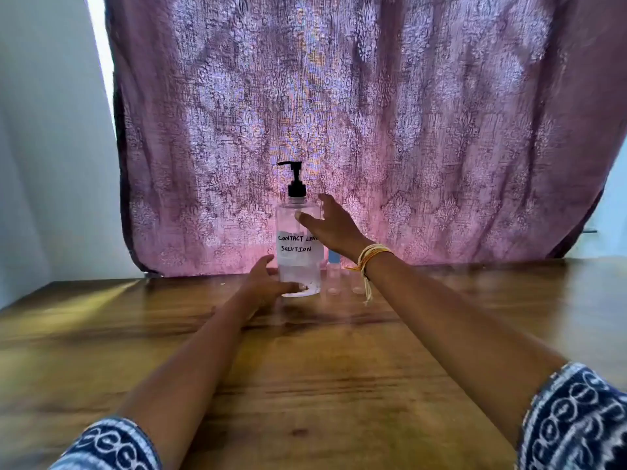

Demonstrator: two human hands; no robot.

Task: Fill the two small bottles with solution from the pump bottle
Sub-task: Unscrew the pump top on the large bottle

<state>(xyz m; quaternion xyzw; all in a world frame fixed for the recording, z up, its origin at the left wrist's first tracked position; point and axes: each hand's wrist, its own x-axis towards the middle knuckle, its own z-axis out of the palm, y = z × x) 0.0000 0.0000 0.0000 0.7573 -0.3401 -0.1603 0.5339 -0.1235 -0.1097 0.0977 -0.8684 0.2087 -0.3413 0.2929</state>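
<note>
A: What am I looking at?

B: Pump bottle (298, 245) stands upright at the far side of the wooden table (339, 385), in front of the pink curtain (373, 113). Label reads "contact lens solution". Black pump head (294, 178) on top, spout pointing to my left.

A: Hands?

B: Left hand (266, 283) is low at the base, fingers spread and curled around the bottle's foot, thumb across the front. Touching, I think, but not clamped. Right hand (330, 225) is up at the shoulder, fingers wide open, thumb just at the clear wall. Holding nothing.

A: The small bottles?

B: Just right of the pump bottle, partly behind my right wrist. One clear small bottle (334, 278) with a blue cap (334, 256); a second clear one (358, 284) beside it, blurred. Can't tell if that one is capped.

A: Plan?

B: I'd say the step is bringing the pump bottle closer. Close both hands on the body, not the pump neck. Keep it upright, slide or lift straight toward me. Watch the right wrist: small bottles are close, easy to topple.
</note>
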